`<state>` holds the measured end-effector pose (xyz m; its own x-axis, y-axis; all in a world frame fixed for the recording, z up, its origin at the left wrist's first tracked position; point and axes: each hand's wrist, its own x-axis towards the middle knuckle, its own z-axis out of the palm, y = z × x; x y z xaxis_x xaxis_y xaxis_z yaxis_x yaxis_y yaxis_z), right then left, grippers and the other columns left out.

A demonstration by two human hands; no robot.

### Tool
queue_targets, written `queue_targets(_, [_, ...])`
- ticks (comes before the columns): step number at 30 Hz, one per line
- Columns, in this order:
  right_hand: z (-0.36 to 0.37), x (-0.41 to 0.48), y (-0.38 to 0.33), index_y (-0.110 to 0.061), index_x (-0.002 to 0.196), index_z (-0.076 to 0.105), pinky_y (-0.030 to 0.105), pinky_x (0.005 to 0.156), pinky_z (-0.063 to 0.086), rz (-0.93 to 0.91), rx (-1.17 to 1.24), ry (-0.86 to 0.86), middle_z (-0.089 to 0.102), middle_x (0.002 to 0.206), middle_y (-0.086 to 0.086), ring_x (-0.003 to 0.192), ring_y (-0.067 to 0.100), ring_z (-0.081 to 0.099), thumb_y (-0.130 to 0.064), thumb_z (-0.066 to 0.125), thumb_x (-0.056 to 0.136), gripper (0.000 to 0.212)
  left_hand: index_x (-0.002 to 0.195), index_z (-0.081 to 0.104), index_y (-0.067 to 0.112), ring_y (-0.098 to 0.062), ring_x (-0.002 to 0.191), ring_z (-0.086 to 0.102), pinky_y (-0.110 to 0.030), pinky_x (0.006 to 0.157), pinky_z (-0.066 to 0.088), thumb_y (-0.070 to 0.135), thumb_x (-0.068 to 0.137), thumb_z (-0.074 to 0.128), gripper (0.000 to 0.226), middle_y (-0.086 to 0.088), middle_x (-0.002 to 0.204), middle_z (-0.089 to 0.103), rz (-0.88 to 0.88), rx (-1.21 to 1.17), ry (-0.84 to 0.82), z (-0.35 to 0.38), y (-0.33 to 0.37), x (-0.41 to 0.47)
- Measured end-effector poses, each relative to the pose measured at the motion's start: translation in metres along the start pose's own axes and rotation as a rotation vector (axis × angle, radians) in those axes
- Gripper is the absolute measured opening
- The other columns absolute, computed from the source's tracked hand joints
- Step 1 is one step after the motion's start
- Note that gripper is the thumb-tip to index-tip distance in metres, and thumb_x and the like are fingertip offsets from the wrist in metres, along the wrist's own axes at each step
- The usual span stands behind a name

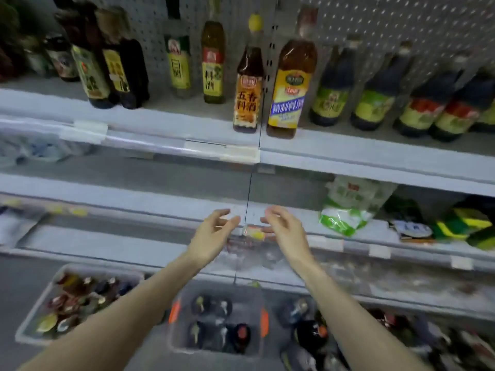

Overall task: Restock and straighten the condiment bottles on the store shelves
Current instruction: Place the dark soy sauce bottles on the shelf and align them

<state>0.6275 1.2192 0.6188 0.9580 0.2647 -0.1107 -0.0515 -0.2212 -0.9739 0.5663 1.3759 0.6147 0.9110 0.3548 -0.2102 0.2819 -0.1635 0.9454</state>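
While both forearms reach up toward the shelving, the left hand (214,234) and right hand (284,228) hang side by side in front of the white metal middle shelf (134,204). Fingers on both are loosely curved and released, gripping nothing. Between them sits a small blurred orange-yellow tag (253,232), possibly a price label on the shelf edge; too smeared to confirm.

Bottles stand on the white metal top shelf (166,113), upright against pegboard:
- brown glass bottle with orange label and yellow cap (247,84) at the front edge, centre
- just beside it on the right, larger amber bottle with yellow-and-blue label (290,87)
- further back, olive-green bottle with red-and-yellow label (213,62) and clear bottle with green label (179,62)
- cluster of dark bottles with yellow labels (112,68) at left
- row of dark bottles with green labels (401,97) at right

More stock below: clear plastic bin with orange handles (217,322) holds dark bottles seen cap-up, and clear plastic tray (77,303) to its left holds mixed caps. Green-and-white plastic bag (345,210) lies on the middle shelf, right of the hands.
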Motion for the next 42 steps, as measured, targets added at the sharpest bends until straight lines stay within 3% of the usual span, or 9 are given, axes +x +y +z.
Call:
queue_targets(7, [0.033, -0.004, 0.157, -0.017, 0.102, 0.063, 0.024, 0.077, 0.052, 0.208, -0.023, 0.006, 0.069, 0.095, 0.001, 0.082, 0.012, 0.067, -0.021, 0.059, 0.095, 0.009, 0.127, 0.053, 0.012, -0.007, 0.070, 0.052, -0.020, 0.062, 0.041, 0.028, 0.095, 0.058, 0.037, 0.000, 0.088, 0.058, -0.176, 0.019, -0.052, 0.025, -0.149, 0.016])
queue_targets(9, [0.041, -0.009, 0.200, -0.014, 0.103, 0.065, 0.036, 0.087, 0.050, 0.247, -0.049, 0.029, 0.070, 0.095, 0.004, 0.093, 0.022, 0.067, -0.022, 0.061, 0.094, 0.012, 0.127, 0.053, 0.012, -0.005, 0.073, 0.055, -0.017, 0.063, 0.042, 0.027, 0.094, 0.058, 0.037, 0.000, 0.089, 0.060, -0.230, 0.020, -0.067, 0.032, -0.187, 0.017])
queue_targets(18, [0.086, -0.028, 0.417, -0.032, 0.084, 0.063, 0.039, 0.087, 0.051, 0.502, -0.094, 0.080, 0.068, 0.087, -0.005, 0.091, 0.024, 0.067, -0.024, 0.064, 0.092, 0.012, 0.117, 0.059, 0.017, 0.000, 0.077, 0.057, -0.016, 0.071, 0.044, 0.028, 0.095, 0.058, 0.025, 0.006, 0.087, 0.064, -0.411, 0.044, -0.143, 0.083, -0.392, 0.026])
queue_targets(22, [0.101, -0.036, 0.503, -0.010, 0.108, 0.066, 0.018, 0.080, 0.048, 0.557, -0.092, 0.094, 0.066, 0.095, 0.005, 0.093, 0.021, 0.064, -0.019, 0.063, 0.092, 0.018, 0.112, 0.061, 0.015, -0.002, 0.077, 0.057, -0.009, 0.071, 0.043, 0.025, 0.092, 0.061, 0.022, 0.005, 0.084, 0.062, -0.456, 0.042, -0.135, 0.102, -0.471, 0.030])
queue_targets(25, [0.112, -0.042, 0.554, -0.007, 0.119, 0.062, 0.003, 0.074, 0.042, 0.585, -0.117, 0.074, 0.065, 0.108, 0.006, 0.098, 0.017, 0.061, -0.020, 0.064, 0.092, 0.031, 0.094, 0.059, 0.033, -0.007, 0.078, 0.056, -0.027, 0.079, 0.046, 0.045, 0.083, 0.070, 0.020, 0.010, 0.084, 0.062, -0.497, 0.009, -0.146, 0.113, -0.518, 0.032])
queue_targets(30, [0.124, -0.046, 0.612, -0.014, 0.134, 0.055, 0.023, 0.093, 0.042, 0.582, -0.168, 0.059, 0.061, 0.118, 0.000, 0.106, 0.015, 0.057, -0.031, 0.069, 0.087, 0.052, 0.092, 0.054, 0.038, -0.011, 0.080, 0.056, -0.032, 0.076, 0.045, 0.074, 0.055, 0.065, 0.053, 0.008, 0.085, 0.060, -0.563, -0.012, -0.149, 0.128, -0.565, 0.037])
queue_targets(35, [0.137, -0.044, 0.648, -0.018, 0.136, 0.052, 0.040, 0.111, 0.038, 0.513, -0.210, 0.075, 0.053, 0.138, 0.003, 0.131, 0.017, 0.047, -0.057, 0.072, 0.072, 0.078, 0.110, 0.051, 0.030, -0.010, 0.092, 0.060, -0.033, 0.086, 0.047, 0.044, 0.087, 0.059, 0.028, 0.011, 0.094, 0.061, -0.583, 0.024, -0.162, 0.139, -0.612, 0.042])
queue_targets(39, [0.140, -0.037, 0.661, -0.018, 0.139, 0.047, 0.040, 0.111, 0.038, 0.456, -0.220, 0.105, 0.050, 0.138, 0.004, 0.130, 0.016, 0.045, -0.041, 0.074, 0.079, 0.071, 0.114, 0.053, 0.027, -0.003, 0.090, 0.061, -0.027, 0.081, 0.047, 0.037, 0.091, 0.058, 0.025, 0.013, 0.094, 0.063, -0.564, 0.005, -0.139, 0.143, -0.625, 0.048])
queue_targets(42, [0.144, -0.032, 0.667, -0.025, 0.144, 0.042, 0.040, 0.112, 0.037, 0.444, -0.235, 0.092, 0.040, 0.148, 0.006, 0.138, 0.020, 0.037, -0.052, 0.068, 0.076, 0.077, 0.117, 0.053, 0.024, -0.006, 0.096, 0.061, -0.024, 0.080, 0.046, 0.033, 0.095, 0.055, 0.024, 0.012, 0.098, 0.062, -0.553, 0.005, -0.146, 0.142, -0.633, 0.052])
